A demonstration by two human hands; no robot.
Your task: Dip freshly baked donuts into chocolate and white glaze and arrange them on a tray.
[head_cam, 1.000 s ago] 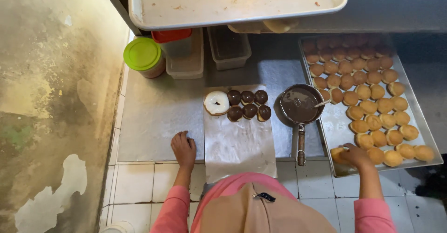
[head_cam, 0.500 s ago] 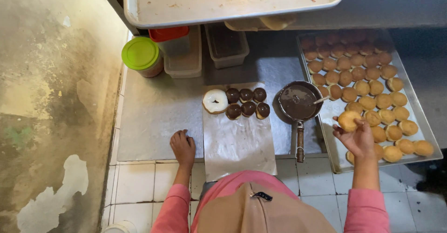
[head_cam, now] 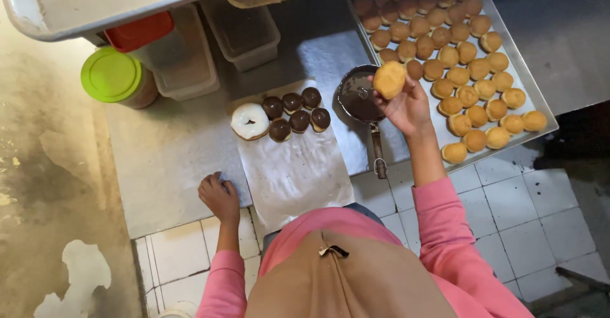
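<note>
- While the counter [head_cam: 171, 165] carries everything, its steel top gives way to white tiles at the near edge, and each place below is told from the small pan of dark glaze.
- Right of the pan lies a large metal tray [head_cam: 540, 105], filled with rows of plain golden buns [head_cam: 470, 70].
- Beyond the pan, at the back of the counter, stand clear plastic tubs [head_cam: 244, 35], one with an orange lid [head_cam: 136, 32]; another metal tray [head_cam: 95, 0] juts out above them.
- Left of the pan a sheet of white paper [head_cam: 292, 172] is spread on the steel and hangs over the tiled edge.
- Far left of the pan stands a round container with a green lid [head_cam: 111, 73].
- The pan [head_cam: 357, 95] itself is round and dark inside, its handle pointing toward the person.
- On the paper, just left of the pan, sit one white-glazed ring doughnut [head_cam: 249, 121] and five chocolate-topped buns [head_cam: 295, 111] touching in a cluster.
- The right hand [head_cam: 406, 105] pinches one plain bun [head_cam: 389, 80] in its fingertips, held up at the pan's right rim.
- The left hand [head_cam: 219, 194] rests far left of the pan, fingers curled on the counter's edge beside the paper, holding nothing.
</note>
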